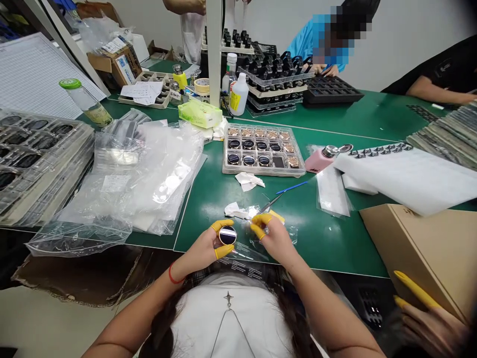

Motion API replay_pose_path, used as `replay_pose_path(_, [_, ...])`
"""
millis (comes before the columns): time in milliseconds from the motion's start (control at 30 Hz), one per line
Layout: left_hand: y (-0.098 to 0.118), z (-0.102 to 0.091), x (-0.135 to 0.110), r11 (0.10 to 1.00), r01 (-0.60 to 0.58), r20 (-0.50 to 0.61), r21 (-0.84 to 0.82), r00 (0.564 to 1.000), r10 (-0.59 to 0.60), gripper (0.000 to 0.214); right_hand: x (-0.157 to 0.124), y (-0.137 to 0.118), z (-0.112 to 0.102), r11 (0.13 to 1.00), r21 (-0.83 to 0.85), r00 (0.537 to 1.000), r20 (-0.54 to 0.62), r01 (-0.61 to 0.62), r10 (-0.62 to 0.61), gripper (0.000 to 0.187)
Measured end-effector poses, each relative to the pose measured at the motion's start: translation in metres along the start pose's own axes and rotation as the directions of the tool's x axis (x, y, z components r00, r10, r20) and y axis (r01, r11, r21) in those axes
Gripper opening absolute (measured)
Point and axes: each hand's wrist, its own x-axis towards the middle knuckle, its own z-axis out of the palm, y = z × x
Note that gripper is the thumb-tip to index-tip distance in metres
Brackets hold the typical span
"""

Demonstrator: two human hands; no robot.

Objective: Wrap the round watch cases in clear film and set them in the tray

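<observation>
A round watch head (227, 235) with a dark, shiny face is held at its edges between the finger and thumb of my left hand (203, 252). Yellow finger cots cover the fingertips of both hands. My right hand (278, 239) is to the right of the watch head, its finger and thumb curled toward each other; what they hold, if anything, is too small to make out. Near those fingertips lie a crumpled white tissue (235, 210) and tweezers (272, 202). Beyond them, a clear tray (264, 172) carries several watch heads in compartments.
Plastic bags (149, 169) and stacked trays (44, 169) cover the left side. A pink pump bottle (319, 160), white foam sheet (413, 179) and cardboard box (421, 248) stand right. Another person's hand (428, 318) is by the box. Co-workers sit across the green table (335, 228).
</observation>
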Motion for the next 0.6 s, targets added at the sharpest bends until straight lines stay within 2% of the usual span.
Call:
replay_pose_path(67, [0.002, -0.005, -0.006, 0.998, 0.035, -0.027, 0.051, 0.999, -0.034, 0.052, 0.005, 0.007, 0.001, 0.963, -0.254, 0.996, -0.044, -0.087, 0.079, 0.010])
replay_pose_path(100, [0.003, -0.007, -0.009, 0.996, 0.039, -0.040, 0.081, 0.999, -0.036, 0.052, 0.009, 0.007, 0.003, 0.935, -0.347, 0.997, -0.061, -0.072, 0.055, 0.013])
replay_pose_path(167, [0.006, -0.008, -0.013, 0.992, 0.033, -0.054, 0.120, 0.998, -0.027, 0.052, 0.022, 0.005, 0.009, 0.911, -0.412, 0.996, -0.057, 0.034, -0.063, 0.021])
replay_pose_path(233, [0.008, -0.008, -0.015, 0.992, 0.022, -0.066, 0.123, 0.998, -0.014, 0.052, 0.038, -0.001, 0.016, 0.910, -0.389, 0.988, 0.013, 0.146, -0.153, 0.025])
replay_pose_path(333, [0.010, -0.007, -0.016, 0.998, 0.016, -0.098, 0.060, 0.995, -0.010, 0.049, 0.053, -0.007, 0.018, 0.920, -0.342, 0.977, 0.154, 0.190, -0.145, 0.019])
replay_pose_path(400, [0.010, -0.008, -0.017, 1.000, 0.027, -0.118, -0.006, 0.993, -0.028, 0.048, 0.051, -0.014, 0.014, 0.951, -0.262, 0.983, 0.121, 0.163, -0.135, 0.016])
replay_pose_path(467, [0.010, -0.010, -0.017, 0.998, 0.038, -0.132, -0.059, 0.990, -0.045, 0.050, 0.039, -0.024, 0.010, 0.969, -0.094, 0.973, 0.038, 0.229, -0.226, 0.012])
replay_pose_path(533, [0.010, -0.011, -0.017, 0.999, 0.017, -0.124, -0.029, 0.992, -0.021, 0.052, 0.024, -0.038, 0.012, 0.923, 0.051, 0.925, -0.005, 0.381, -0.381, 0.010])
replay_pose_path(600, [0.012, -0.009, -0.015, 0.997, -0.034, -0.106, 0.071, 0.994, 0.041, 0.049, 0.014, -0.048, 0.020, 0.863, 0.085, 0.867, -0.020, 0.498, -0.499, 0.014])
